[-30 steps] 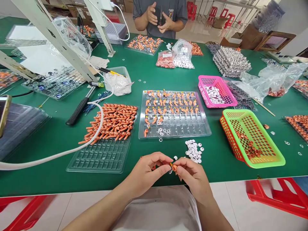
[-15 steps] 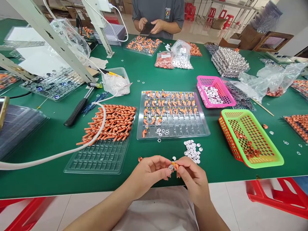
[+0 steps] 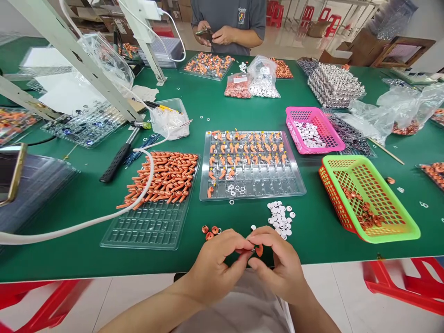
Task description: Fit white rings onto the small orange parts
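On my feed, the small curved orange plastic piece (image 3: 259, 251) is held in the air above the near edge of the green desk (image 3: 243, 113), between the wearer's two hands. Half a second ago I could see its yellow tab and a small silvery disc between the fingertips; now the fingers have closed over both, and only the orange body shows, hanging downward.

The left hand (image 3: 217, 263) has thumb and index finger pinched narrow at the upper end of the piece, though I can't see exactly what lies between the tips. The right hand (image 3: 282, 266) keeps its index fingertip against the left one, with its thumb standing apart below; whether its other fingers grip the piece I can't tell.

The left hand has also shifted enough to uncover several small round copper-orange cups (image 3: 209, 236) on the desk just beside it. By the right hand lies a loose heap of flat white discs (image 3: 279, 217). Beyond, the clear plastic compartment tray (image 3: 270, 178) looks unchanged, its upper rows filled with similar orange pieces. To me that means work on this one is still going on at the fingertips.
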Motion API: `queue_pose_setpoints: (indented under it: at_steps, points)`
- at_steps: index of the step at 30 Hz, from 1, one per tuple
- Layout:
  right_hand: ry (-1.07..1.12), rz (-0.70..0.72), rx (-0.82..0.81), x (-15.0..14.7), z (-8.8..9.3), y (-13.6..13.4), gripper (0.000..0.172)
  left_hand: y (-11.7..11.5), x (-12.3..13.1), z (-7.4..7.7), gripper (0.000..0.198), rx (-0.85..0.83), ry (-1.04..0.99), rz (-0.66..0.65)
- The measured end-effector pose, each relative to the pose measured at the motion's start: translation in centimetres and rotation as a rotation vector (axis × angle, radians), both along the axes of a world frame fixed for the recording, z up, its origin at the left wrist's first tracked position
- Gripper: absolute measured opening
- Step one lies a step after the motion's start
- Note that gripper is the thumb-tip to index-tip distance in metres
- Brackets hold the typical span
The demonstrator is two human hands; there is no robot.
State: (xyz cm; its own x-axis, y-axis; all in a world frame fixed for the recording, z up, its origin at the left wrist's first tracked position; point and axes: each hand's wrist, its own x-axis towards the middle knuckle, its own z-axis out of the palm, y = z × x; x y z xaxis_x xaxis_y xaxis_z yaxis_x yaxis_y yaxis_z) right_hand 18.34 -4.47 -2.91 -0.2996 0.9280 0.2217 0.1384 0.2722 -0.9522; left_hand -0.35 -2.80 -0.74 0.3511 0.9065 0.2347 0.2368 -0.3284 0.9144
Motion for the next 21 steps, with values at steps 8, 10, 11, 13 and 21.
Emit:
queue_pose_setpoints:
  at_steps: [8, 10, 11, 13, 21]
  points:
    - [-0.164, -0.062, 0.071, -0.3, -0.2, -0.3, 0.016, -1.0, -0.2, -1.1, 0.019, 0.027, 0.032, 0.032]
    - [-0.195, -0.080, 0.118, -0.6, -0.3, -0.5, 0.017, -1.4, -0.2, -1.3, 0.019, 0.028, 0.031, 0.040]
    - [-0.209, -0.082, 0.132, -0.8, -0.3, -0.6, 0.017, -1.5, -0.2, -1.4, 0.019, 0.025, 0.030, 0.045]
    - [-0.225, -0.076, 0.138, -1.2, -0.5, -0.6, 0.017, -1.8, -0.2, -1.6, 0.020, 0.014, 0.026, 0.055]
    - [-0.190, -0.040, 0.022, -0.8, -0.6, 0.2, 0.014, -0.7, -3.6, -1.3, 0.030, -0.022, 0.205, 0.058]
